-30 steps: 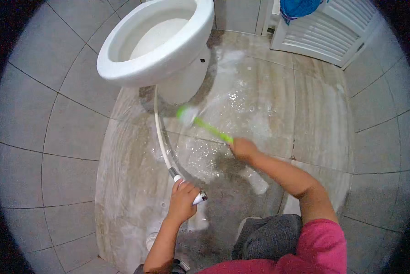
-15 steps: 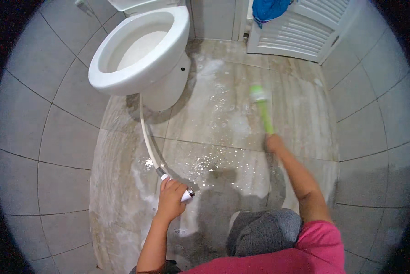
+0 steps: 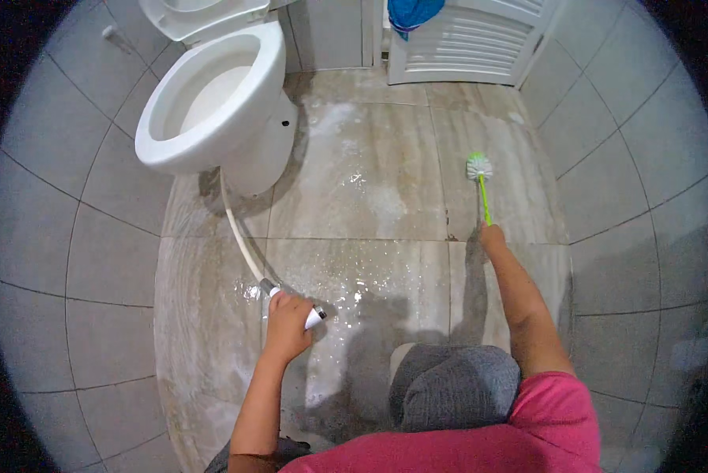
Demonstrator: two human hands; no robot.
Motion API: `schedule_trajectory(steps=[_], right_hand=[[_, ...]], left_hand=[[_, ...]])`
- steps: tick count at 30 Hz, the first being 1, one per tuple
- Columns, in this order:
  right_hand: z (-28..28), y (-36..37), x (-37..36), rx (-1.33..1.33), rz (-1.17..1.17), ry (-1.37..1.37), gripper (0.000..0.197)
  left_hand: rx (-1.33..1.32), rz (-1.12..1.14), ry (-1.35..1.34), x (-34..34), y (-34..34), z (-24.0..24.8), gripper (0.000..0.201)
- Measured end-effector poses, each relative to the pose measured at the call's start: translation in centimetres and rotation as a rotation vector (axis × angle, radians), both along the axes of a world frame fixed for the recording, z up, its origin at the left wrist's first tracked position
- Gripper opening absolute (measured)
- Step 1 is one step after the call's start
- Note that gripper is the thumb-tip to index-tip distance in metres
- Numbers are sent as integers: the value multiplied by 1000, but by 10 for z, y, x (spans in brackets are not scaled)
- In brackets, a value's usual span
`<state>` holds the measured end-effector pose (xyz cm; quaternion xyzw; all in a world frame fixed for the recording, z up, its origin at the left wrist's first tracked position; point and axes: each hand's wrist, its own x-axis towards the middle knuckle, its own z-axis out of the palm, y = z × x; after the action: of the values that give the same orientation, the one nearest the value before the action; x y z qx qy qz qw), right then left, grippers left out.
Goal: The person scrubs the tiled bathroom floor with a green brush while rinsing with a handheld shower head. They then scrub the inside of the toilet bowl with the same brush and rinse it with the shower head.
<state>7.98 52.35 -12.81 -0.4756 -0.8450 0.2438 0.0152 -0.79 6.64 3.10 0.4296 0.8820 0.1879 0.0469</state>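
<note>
My right hand (image 3: 492, 235) is closed round the green handle of a toilet brush (image 3: 479, 167). The brush's white bristle head is over the wet tiled floor (image 3: 401, 272) at the right; whether it touches cannot be told. Lower down, my left hand (image 3: 289, 325) grips a white handheld sprayer (image 3: 315, 317), its nozzle end pointing right. A pale hose (image 3: 242, 236) runs from the sprayer up to beneath the toilet (image 3: 247, 162). Water drops and patches of suds lie on the tiles between my hands. No jet from the nozzle can be made out.
The toilet, seat raised, stands at the far left near the tiled left wall (image 3: 34, 229). A white louvred door (image 3: 468, 51) is at the back, with a blue bag or cloth (image 3: 414, 14) hanging beside it. Another tiled wall (image 3: 618, 165) bounds the right side. My bent knee (image 3: 456, 386) is in front.
My right hand has moved the brush rightward across the floor, and its blur is gone. The whole view has shifted slightly. My left hand keeps its hold on the sprayer.
</note>
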Motion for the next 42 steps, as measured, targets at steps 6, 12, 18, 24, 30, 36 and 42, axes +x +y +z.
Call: schedule_trajectory(steps=[6, 12, 18, 24, 30, 36, 42], right_hand=[[-4, -148, 32, -189, 466, -303, 49], [7, -141, 78, -98, 526, -281, 55], [-23, -76, 128, 17, 188, -228, 54], [-10, -139, 191, -118, 58, -350, 55], [-30, -57, 312, 132, -294, -437, 48], [-43, 25, 260, -14, -45, -441, 41], [-21, -18, 180, 74, -224, -291, 47]], left_hand=[[10, -6, -35, 1, 3, -9, 29], [-29, -25, 13, -5, 7, -8, 29], [-12, -47, 6, -6, 0, -9, 31], [-30, -65, -7, -7, 4, -14, 29], [84, -137, 56, -8, 8, -16, 25], [-65, -117, 9, -9, 17, -16, 24], [-53, -122, 22, -12, 27, -20, 22]])
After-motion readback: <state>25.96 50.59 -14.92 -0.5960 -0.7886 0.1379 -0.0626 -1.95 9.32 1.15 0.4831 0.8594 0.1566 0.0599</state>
